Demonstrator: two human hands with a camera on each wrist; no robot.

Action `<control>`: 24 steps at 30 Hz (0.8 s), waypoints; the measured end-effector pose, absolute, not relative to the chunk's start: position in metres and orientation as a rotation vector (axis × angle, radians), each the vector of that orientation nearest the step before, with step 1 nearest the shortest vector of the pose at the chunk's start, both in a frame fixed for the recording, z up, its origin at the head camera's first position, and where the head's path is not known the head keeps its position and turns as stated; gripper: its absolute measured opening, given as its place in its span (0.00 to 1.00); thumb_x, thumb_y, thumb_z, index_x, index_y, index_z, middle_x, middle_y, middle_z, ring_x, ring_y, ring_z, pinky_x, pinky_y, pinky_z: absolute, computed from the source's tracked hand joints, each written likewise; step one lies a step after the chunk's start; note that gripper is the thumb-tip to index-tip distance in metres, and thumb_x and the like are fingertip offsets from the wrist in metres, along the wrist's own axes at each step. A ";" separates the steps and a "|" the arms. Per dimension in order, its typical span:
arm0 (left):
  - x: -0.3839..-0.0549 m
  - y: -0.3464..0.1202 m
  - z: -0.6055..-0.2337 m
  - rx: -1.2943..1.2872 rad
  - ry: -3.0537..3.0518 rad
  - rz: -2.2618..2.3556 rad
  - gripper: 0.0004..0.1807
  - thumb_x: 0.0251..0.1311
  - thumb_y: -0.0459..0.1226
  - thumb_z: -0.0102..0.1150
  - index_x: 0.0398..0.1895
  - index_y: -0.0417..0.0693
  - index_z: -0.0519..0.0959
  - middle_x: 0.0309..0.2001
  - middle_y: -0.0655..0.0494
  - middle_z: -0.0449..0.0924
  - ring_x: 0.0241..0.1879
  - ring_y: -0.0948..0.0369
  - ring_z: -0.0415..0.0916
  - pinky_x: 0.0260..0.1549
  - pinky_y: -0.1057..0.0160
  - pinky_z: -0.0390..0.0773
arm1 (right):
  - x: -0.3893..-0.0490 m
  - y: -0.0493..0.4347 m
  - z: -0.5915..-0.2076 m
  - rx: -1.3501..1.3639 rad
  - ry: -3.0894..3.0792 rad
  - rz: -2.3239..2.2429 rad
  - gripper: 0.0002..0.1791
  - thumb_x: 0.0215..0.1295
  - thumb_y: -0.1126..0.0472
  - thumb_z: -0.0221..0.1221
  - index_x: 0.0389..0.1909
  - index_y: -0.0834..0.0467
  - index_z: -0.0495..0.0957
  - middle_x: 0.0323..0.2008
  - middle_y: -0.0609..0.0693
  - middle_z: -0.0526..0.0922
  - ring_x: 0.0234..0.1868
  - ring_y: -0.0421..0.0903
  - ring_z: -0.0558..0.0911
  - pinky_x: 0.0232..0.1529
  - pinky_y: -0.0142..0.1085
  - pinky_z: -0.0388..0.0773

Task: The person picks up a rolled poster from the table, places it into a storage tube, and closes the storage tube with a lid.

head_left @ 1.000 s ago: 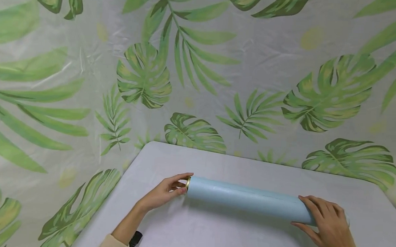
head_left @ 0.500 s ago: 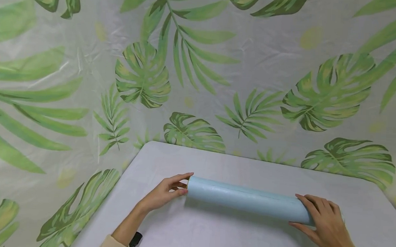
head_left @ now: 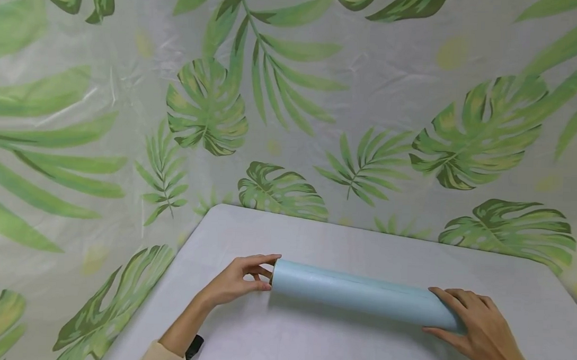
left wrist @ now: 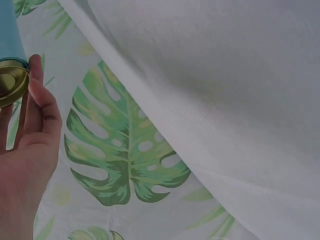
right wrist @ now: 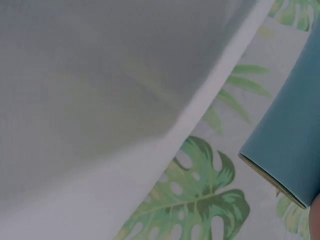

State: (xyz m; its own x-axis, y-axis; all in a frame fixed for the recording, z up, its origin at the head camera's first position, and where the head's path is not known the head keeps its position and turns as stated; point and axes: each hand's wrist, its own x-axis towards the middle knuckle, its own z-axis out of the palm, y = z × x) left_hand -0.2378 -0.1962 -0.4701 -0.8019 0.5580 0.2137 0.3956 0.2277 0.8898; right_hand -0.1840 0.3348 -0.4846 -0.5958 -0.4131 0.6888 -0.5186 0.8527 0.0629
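Note:
A long light-blue tube [head_left: 356, 293] is held up over the white table, its right end a little lower in the head view. My left hand [head_left: 235, 276] holds its left end, forefinger above and thumb below at the rim. The left wrist view shows that end closed by a recessed gold metal cap [left wrist: 19, 82], with fingertips at its edge. My right hand [head_left: 479, 324] grips the other end from above, thumb on the near side. In the right wrist view the tube's end [right wrist: 287, 137] has a thin gold-coloured edge, and only a bit of finger shows.
The white-covered table [head_left: 321, 340] has rounded far corners. Behind and beside it hangs a pale sheet [head_left: 296, 95] printed with green leaves. A black band [head_left: 194, 347] sits on the left wrist, below a beige sleeve [head_left: 160, 354].
Less of the gold rim shows at the left end. My left thumb has slid slightly lower, and my right hand has shifted a little along the tube. Both hands keep their hold.

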 end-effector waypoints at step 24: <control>-0.240 -0.201 -0.462 0.889 2.270 1.695 0.37 0.62 0.35 0.72 0.75 0.50 0.71 0.70 0.44 0.76 0.51 0.64 0.86 0.46 0.62 0.84 | -0.176 0.325 -0.484 0.650 -2.343 0.259 0.50 0.29 0.32 0.80 0.61 0.44 0.83 0.41 0.46 0.86 0.38 0.49 0.83 0.43 0.40 0.67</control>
